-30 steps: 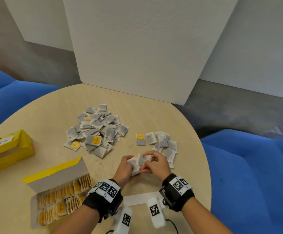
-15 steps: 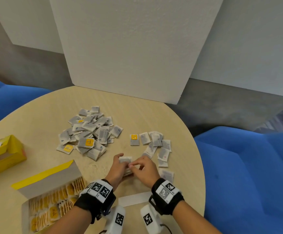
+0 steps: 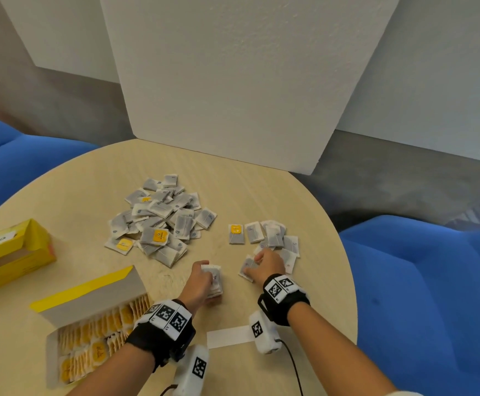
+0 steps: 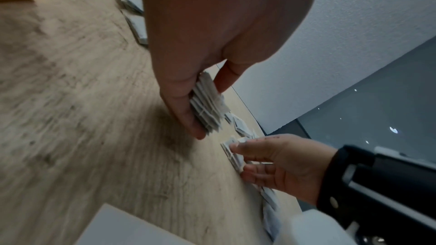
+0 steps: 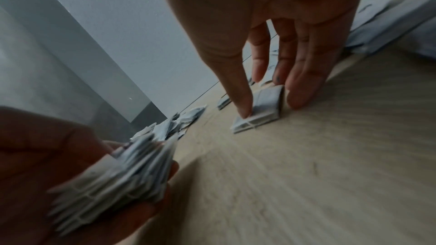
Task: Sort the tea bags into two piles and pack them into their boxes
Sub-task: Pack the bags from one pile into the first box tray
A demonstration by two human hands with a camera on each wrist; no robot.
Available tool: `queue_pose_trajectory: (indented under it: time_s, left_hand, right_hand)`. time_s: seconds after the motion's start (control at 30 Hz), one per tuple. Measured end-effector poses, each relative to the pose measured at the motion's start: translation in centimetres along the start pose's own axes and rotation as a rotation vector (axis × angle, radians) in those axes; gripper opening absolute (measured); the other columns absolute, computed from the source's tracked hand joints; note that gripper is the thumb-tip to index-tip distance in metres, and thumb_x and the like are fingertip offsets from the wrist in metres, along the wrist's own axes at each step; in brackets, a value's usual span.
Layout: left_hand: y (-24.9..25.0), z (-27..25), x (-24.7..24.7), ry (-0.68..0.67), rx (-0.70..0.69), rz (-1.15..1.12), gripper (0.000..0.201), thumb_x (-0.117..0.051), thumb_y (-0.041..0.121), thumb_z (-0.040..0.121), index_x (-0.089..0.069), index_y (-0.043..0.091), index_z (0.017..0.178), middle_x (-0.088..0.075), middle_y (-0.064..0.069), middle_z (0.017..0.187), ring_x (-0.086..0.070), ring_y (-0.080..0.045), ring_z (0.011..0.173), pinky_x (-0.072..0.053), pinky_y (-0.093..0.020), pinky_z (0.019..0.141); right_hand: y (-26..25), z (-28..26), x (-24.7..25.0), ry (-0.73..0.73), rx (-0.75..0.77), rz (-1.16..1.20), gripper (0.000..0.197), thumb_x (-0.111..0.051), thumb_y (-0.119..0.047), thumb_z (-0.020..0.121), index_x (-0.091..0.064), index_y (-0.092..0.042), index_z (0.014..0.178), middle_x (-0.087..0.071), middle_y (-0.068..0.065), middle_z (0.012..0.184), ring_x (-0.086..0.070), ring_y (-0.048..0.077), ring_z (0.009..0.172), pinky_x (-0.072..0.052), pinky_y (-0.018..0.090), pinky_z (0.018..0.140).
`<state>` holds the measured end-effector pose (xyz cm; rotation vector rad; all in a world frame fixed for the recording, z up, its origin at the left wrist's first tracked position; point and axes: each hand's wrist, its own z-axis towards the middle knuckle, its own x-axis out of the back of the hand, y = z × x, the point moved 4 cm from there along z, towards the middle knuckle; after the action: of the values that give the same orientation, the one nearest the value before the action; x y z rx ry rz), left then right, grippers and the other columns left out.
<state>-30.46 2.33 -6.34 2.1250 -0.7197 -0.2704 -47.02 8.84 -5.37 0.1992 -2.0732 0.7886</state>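
Head view, left hand point(image 3: 201, 281): gripping a stack of tea bags point(image 3: 214, 280) between thumb and fingers, hovering just above the desk point(image 3: 70, 195)
Head view, right hand point(image 3: 264, 265): pinching a few grey bags point(image 3: 247, 267) at the near edge of the small pile point(image 3: 273, 237), well apart from the left hand
Head view, big pile point(image 3: 161, 221): lying mid-desk, mostly grey bags, three yellow tags showing
Head view, lone yellow-tag bag point(image 3: 236, 234): lying between the two piles, just beside the small one
Head view, open box point(image 3: 90, 332): sitting at the near left, lid flipped back, showing rows of yellow-tag bags
Head view, second yellow box point(image 3: 13, 252): resting at the far left edge, opening facing up
Head view, white strip point(image 3: 227, 337): lying between the wrists
Head view, surroundings: white foam boards point(image 3: 238, 81) standing behind the desk, blue seats point(image 3: 422, 295) flanking it

Left wrist view, left hand point(image 4: 212, 44): clamping the stack point(image 4: 207, 107), edges fanning out past the fingertips
Left wrist view, right hand point(image 4: 278, 159): curling over bags lying flat on the desk point(image 4: 82, 118)

Right wrist view, right hand point(image 5: 278, 34): thumb and fingers closing on both sides of a small flat bundle of bags point(image 5: 261, 111), pressing it to the desk point(image 5: 330, 156)
Right wrist view, left hand point(image 5: 59, 165): holding the thick fanned stack point(image 5: 125, 170) at lower left, blurring
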Motion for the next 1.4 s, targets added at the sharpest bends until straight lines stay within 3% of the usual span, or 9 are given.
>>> queue_pose_trajectory:
  time_s: [0.1,0.37,0.57,0.67,0.83,1.0,1.17,1.3,1.4]
  left_hand:
    - [0.0,0.3,0.1,0.007,-0.035,0.106,0.047,-0.033,0.000,0.092,-0.032,0.014,0.137,-0.046,-0.020,0.124,-0.051,-0.034,0.103,-0.046,-0.040,0.088]
    - [-0.1,-0.1,-0.1,-0.025,-0.086,0.188,0.048,-0.030,-0.002,0.093,-0.033,0.016,0.137,-0.046,-0.016,0.116,-0.050,-0.027,0.095,-0.043,-0.034,0.084]
    - [0.9,-1.7,-1.4,-0.014,-0.144,0.143,0.040,-0.034,-0.003,0.095,-0.037,0.003,0.134,-0.052,-0.007,0.086,-0.049,-0.015,0.074,-0.042,-0.020,0.065]
    - [1.5,-3.0,-3.2,-0.109,-0.064,-0.008,0.035,-0.028,0.008,0.100,-0.039,0.009,0.133,-0.049,-0.002,0.085,-0.049,-0.013,0.074,-0.044,-0.031,0.073]
    - [1.2,-4.7,-5.6,-0.227,0.064,-0.100,0.039,-0.022,0.011,0.096,-0.034,0.015,0.133,-0.052,-0.009,0.088,-0.053,-0.019,0.069,-0.046,-0.029,0.058]
    - [0.2,-4.1,-5.2,-0.234,0.087,-0.140,0.035,-0.024,0.014,0.098,-0.032,0.015,0.131,-0.052,-0.016,0.099,-0.054,-0.019,0.068,-0.048,-0.028,0.055]
    - [0.0,-3.4,-5.7,-0.225,0.034,-0.127,0.039,-0.033,0.005,0.097,-0.028,0.018,0.133,-0.055,-0.015,0.085,-0.054,-0.021,0.062,-0.049,-0.032,0.055]
    - [-0.2,-2.7,-5.5,-0.206,-0.068,0.023,0.048,-0.029,-0.002,0.095,-0.028,0.017,0.139,-0.047,-0.012,0.095,-0.051,-0.028,0.083,-0.050,-0.049,0.081]
    - [-0.1,-1.8,-4.5,-0.164,-0.061,0.013,0.047,-0.029,0.002,0.096,-0.029,0.019,0.140,-0.045,-0.012,0.103,-0.051,-0.028,0.085,-0.051,-0.043,0.078]
  right_hand:
    - [-0.3,-0.4,-0.6,0.013,-0.006,0.071,0.036,-0.073,-0.015,0.076,-0.043,-0.018,0.095,-0.059,0.007,0.105,-0.058,0.024,0.099,-0.047,0.031,0.080]
    - [-0.1,-1.5,-1.3,-0.108,-0.077,0.358,0.043,-0.066,0.006,0.073,-0.046,-0.017,0.102,-0.052,0.003,0.087,-0.055,0.022,0.084,-0.051,0.032,0.074]
    - [0.1,-3.9,0.8,-0.184,-0.008,0.729,0.023,-0.065,0.007,0.081,-0.055,-0.009,0.094,-0.055,0.008,0.063,-0.052,0.015,0.049,-0.047,0.021,0.044]
    - [0.3,-5.1,1.3,-0.218,0.064,0.670,0.021,-0.072,0.003,0.077,-0.061,-0.009,0.091,-0.061,0.010,0.066,-0.058,0.016,0.055,-0.051,0.025,0.052]
    - [0.6,-5.7,1.0,-0.092,0.161,0.510,0.024,-0.077,0.003,0.071,-0.068,-0.015,0.083,-0.059,0.006,0.075,-0.059,0.021,0.072,-0.051,0.028,0.059]
    - [0.7,-6.0,0.2,-0.113,0.102,0.670,0.025,-0.073,0.005,0.076,-0.062,-0.007,0.095,-0.064,0.008,0.071,-0.062,0.015,0.063,-0.049,0.018,0.049]
    - [1.2,-5.7,0.0,-0.006,0.050,0.602,0.024,-0.076,0.000,0.074,-0.056,-0.012,0.078,-0.062,0.009,0.071,-0.061,0.021,0.063,-0.055,0.033,0.058]
    - [2.5,-4.6,2.9,0.042,0.043,0.592,0.015,-0.065,-0.004,0.085,-0.056,-0.013,0.076,-0.064,0.012,0.073,-0.061,0.022,0.053,-0.055,0.033,0.054]
    - [5.5,-2.6,6.6,0.247,0.002,0.329,0.015,-0.061,-0.004,0.083,-0.061,-0.019,0.080,-0.064,0.004,0.083,-0.064,0.025,0.077,-0.057,0.042,0.074]
